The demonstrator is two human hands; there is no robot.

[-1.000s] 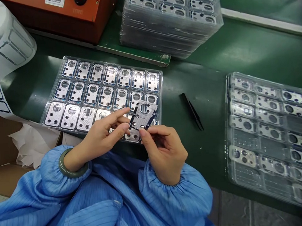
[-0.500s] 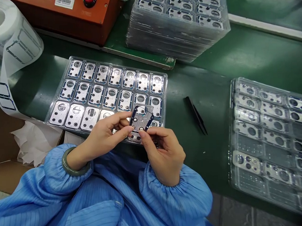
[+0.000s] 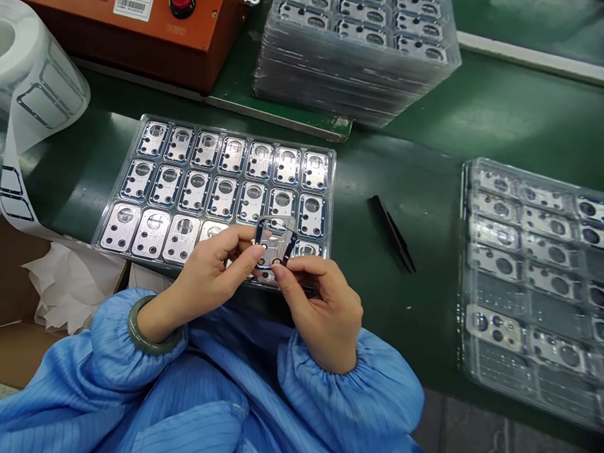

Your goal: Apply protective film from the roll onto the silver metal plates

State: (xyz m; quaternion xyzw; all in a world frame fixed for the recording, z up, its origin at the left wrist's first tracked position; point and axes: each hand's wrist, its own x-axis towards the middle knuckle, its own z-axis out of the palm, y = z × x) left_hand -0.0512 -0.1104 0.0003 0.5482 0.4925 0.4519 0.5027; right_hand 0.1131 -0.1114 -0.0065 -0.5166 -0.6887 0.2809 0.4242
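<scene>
A small silver metal plate [image 3: 277, 244] with round holes and a dark blue frame-shaped strip on it is held over a clear tray [image 3: 112, 218]. The fingers of my left hand [image 3: 218, 270] pinch its left edge. My right hand [image 3: 322, 296] grips the lower right corner between thumb and index finger. Along the plate's right side the dark strip stands out at a slant. Rows of similar silver plates fill the tray, and many in its two far rows bear blue edging. The near right part of the tray is hidden by my hands.
Black tweezers [image 3: 393, 234] lie to the right, before another clear tray [image 3: 463, 299] of plates. A tall tray stack [image 3: 335, 78] and an orange box [image 3: 194, 41] stand behind. At left are a label roll [image 3: 50, 84] and a cardboard box [image 3: 7, 293] with white paper.
The held plate has shifted slightly left and tilted differently, and my right hand has moved a little left with it. Both hands keep their hold.
</scene>
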